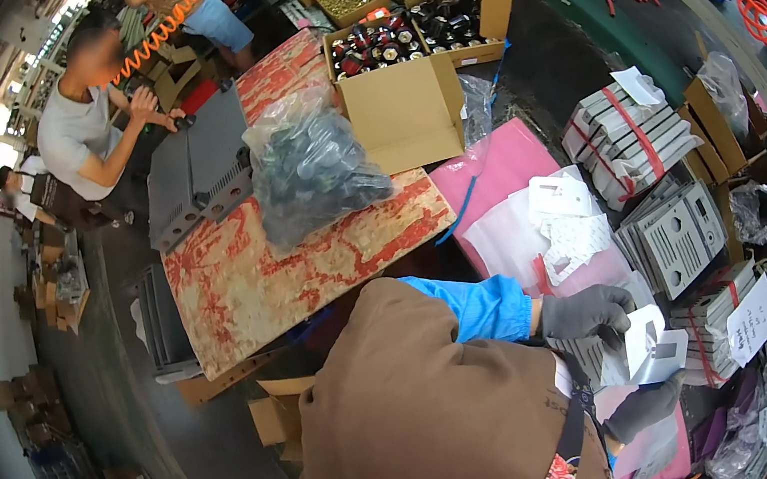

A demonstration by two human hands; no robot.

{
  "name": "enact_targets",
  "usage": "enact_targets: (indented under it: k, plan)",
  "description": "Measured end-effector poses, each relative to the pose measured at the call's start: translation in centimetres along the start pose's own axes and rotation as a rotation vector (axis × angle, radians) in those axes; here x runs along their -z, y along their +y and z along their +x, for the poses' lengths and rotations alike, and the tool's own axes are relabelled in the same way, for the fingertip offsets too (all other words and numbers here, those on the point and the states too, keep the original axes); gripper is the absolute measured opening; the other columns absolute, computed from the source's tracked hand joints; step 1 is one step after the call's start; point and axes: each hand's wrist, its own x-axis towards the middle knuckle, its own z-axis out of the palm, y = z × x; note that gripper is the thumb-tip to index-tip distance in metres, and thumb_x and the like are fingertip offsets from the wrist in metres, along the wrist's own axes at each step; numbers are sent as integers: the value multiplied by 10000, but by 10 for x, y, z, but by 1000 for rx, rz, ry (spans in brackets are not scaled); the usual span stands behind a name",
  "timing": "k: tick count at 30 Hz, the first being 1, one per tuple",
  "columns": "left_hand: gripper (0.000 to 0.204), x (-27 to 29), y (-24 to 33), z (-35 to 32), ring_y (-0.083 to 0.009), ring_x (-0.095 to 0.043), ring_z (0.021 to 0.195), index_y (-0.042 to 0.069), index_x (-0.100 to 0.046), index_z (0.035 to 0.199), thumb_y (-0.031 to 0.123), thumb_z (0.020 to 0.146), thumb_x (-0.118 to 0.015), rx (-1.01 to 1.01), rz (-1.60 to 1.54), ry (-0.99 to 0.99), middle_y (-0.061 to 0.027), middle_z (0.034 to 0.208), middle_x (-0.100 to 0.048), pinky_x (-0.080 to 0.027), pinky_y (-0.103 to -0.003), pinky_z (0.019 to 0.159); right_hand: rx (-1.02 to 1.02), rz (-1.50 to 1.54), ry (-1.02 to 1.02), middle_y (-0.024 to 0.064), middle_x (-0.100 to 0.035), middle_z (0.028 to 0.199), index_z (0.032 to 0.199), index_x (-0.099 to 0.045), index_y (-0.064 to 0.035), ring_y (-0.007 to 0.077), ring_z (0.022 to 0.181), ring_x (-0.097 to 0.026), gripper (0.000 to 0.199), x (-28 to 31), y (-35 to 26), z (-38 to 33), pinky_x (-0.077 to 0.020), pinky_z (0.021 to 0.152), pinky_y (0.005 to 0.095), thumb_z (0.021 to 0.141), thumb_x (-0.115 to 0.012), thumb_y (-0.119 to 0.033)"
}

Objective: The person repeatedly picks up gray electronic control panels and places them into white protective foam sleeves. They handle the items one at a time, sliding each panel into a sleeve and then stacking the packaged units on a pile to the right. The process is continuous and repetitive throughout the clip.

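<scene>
**Thin white sheet could crease or slip between gloved fingers**

Grey gloves cover both hands. The left hand pinches the top edge of a thin white sheet with a cut-out window; the right hand closes on it from below, over a grey ribbed part. I judge the bulky gloves dull the feel, so the flimsy sheet may crease or slip. Close by, stacked grey plates and pink bags crowd the bench; a stray elbow could topple them.
</scene>
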Motion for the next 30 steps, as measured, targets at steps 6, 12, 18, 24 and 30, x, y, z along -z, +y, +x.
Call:
enact_targets:
  k: [6,12,18,24,30]
  plan:
    - [116,19,9,1,-207,-673,765,37,-560,968,63,861,-597,-2,-286,28,-94,898,-639,-593,-365,697,-146,233,61,212,-607,1248,1307,-538,103,269,1053,-647,516,-10,-3,7,-566,869,359,1053,-374,-316]
    - [116,49,4,9,-208,-665,848,86,-570,1013,114,901,-579,-120,-521,11,-92,952,-657,-588,-364,737,-122,248,111,199,-613,1248,1299,-547,96,264,1051,-649,500,-11,6,17,-564,878,353,1049,-400,-311]
    - [111,60,5,10,-192,-661,828,86,-595,991,158,909,-580,-97,-616,9,-76,952,-671,-585,-342,732,-115,245,113,193,-616,1250,1292,-557,89,262,1054,-648,486,-11,6,22,-557,887,353,1045,-419,-307]
    - [122,61,4,14,-192,-669,826,81,-605,988,170,910,-577,-79,-612,24,-84,960,-682,-585,-320,725,-109,236,143,186,-618,1252,1284,-566,81,261,1056,-646,472,-4,7,25,-550,897,353,1041,-438,-303]
    - [207,64,1,18,-222,-683,832,33,-620,1027,169,874,-589,-110,-679,69,-112,972,-698,-589,-361,773,-92,231,154,179,-620,1254,1276,-575,74,259,1059,-645,459,-7,8,31,-543,907,353,1038,-456,-299]
